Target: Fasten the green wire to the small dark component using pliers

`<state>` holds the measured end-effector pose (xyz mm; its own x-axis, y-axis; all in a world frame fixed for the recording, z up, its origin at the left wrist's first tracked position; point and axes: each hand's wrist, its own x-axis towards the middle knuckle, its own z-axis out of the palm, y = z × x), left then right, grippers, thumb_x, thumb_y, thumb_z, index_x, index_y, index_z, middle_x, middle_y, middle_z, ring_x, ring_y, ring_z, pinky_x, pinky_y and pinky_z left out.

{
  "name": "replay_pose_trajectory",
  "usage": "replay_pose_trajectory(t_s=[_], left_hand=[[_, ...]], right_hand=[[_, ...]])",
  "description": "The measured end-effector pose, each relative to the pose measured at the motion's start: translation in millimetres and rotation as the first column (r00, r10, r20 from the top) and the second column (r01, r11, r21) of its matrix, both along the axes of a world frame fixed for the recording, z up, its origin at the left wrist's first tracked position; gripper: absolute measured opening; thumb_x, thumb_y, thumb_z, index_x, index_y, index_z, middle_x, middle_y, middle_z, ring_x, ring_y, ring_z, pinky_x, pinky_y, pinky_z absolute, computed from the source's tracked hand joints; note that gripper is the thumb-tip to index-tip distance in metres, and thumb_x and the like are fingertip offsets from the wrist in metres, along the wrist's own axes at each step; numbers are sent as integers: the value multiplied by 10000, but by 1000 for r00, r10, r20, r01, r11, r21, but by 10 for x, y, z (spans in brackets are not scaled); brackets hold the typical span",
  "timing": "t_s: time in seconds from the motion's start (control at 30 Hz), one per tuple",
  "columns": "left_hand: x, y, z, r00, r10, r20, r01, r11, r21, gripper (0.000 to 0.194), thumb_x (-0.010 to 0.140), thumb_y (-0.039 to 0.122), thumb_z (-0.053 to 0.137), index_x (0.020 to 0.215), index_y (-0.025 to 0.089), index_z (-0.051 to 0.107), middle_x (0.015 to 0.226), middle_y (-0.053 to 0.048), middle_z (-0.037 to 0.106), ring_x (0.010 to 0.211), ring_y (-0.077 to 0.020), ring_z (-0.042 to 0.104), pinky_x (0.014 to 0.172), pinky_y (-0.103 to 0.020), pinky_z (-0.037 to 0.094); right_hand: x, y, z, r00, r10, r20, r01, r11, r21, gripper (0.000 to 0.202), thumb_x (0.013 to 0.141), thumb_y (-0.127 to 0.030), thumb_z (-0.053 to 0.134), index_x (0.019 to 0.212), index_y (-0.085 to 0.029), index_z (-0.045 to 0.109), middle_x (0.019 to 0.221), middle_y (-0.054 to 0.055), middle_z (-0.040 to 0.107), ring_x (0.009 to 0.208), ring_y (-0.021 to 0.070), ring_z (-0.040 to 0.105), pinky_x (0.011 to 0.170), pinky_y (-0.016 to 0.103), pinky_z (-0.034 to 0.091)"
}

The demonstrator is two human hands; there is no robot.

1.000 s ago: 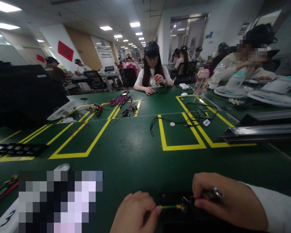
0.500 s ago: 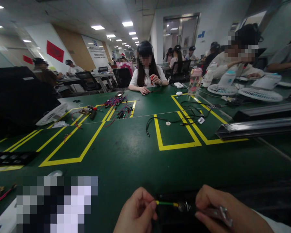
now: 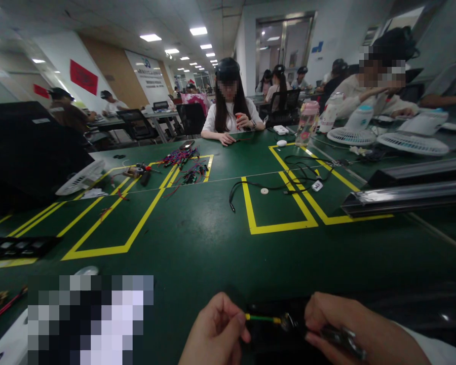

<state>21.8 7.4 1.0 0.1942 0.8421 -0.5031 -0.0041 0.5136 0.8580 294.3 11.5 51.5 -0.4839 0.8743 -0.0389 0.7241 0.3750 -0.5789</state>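
At the bottom of the head view my left hand (image 3: 218,329) pinches one end of a short green wire (image 3: 263,318) with yellow ends, thumb against finger. The wire stretches across to a small round metal part (image 3: 288,322) just left of my right hand (image 3: 344,324). That hand is closed around a shiny metal tool (image 3: 342,340), whose kind I cannot make out; its end sticks out below the fingers. How the wire joins the round part is too small to tell. Beneath both hands lies a long black piece (image 3: 387,300), partly hidden.
A person (image 3: 230,109) sits across the green table (image 3: 197,243). Tangled wires (image 3: 180,156), black cables (image 3: 251,185), a fan (image 3: 79,177), a water bottle (image 3: 307,124) and dark metal profiles (image 3: 406,196) lie or stand around. A blurred-out bright object (image 3: 110,319) is at lower left.
The metal tool in my right hand has turned slightly, its end lower than before. The view has shifted a little; my left hand stays on the wire.
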Motion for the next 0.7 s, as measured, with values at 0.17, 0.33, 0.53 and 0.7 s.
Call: replay_pose_trajectory(t_s=[0.17, 0.33, 0.53, 0.7], left_hand=[[-8, 0, 9, 1000, -14, -20, 14, 1000, 4, 371, 898, 482, 751, 823, 224, 495, 719, 16, 720, 377, -38, 459, 366, -147, 246], [-21, 14, 12, 998, -40, -44, 40, 999, 11, 382, 897, 514, 746, 838, 232, 496, 723, 20, 707, 382, -49, 467, 373, -157, 278], [-27, 20, -41, 990, -89, -108, 93, 995, 32, 339, 929, 535, 639, 866, 241, 482, 679, 54, 630, 388, -53, 424, 367, -164, 249], [5, 64, -141, 959, -165, -230, 179, 983, 42, 352, 872, 553, 633, 794, 247, 478, 528, 107, 514, 320, -47, 321, 343, -186, 185]], right_hand=[[-3, 98, 77, 998, 53, 45, -53, 998, -18, 187, 847, -80, 668, 834, -258, 609, 781, -46, 729, 625, 161, 690, 566, 228, 480], [-16, 198, 205, 992, 119, 50, -117, 992, -50, 222, 827, -55, 708, 845, -256, 615, 815, -51, 727, 684, 167, 675, 618, 237, 461], [-17, 261, 240, 988, 156, 9, -155, 985, -76, 225, 806, -64, 712, 850, -262, 615, 848, -52, 742, 721, 171, 679, 650, 249, 450], [71, 259, 282, 998, 38, -45, -43, 993, -107, 107, 851, -198, 695, 845, -275, 620, 803, -56, 715, 685, 170, 656, 632, 254, 458]])
